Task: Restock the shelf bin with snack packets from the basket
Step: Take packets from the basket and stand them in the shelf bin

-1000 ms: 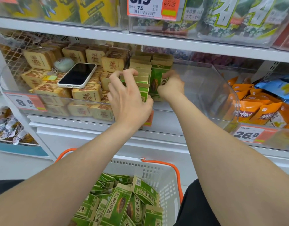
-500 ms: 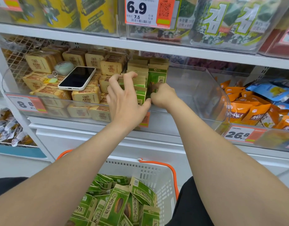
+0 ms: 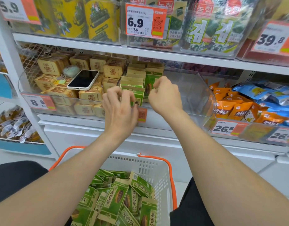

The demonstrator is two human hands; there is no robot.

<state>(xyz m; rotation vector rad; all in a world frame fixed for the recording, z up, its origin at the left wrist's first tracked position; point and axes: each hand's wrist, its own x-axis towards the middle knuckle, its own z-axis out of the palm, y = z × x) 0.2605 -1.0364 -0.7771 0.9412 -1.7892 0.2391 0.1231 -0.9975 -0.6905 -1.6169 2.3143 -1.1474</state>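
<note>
Packets [image 3: 136, 79] in shelf bin [image 3: 191, 88], left hand [image 3: 121, 110], right hand [image 3: 165, 99] alongside

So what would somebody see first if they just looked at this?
Probably the two bare hands, left hand and right hand, up at the green snack packets in the clear shelf bin mid-picture. Next, the white basket with orange handles below, heaped with the same packets, and a phone lying on tan packets to the left.

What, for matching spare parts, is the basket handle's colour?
Orange handle on a white basket; head view shows it best.
</note>
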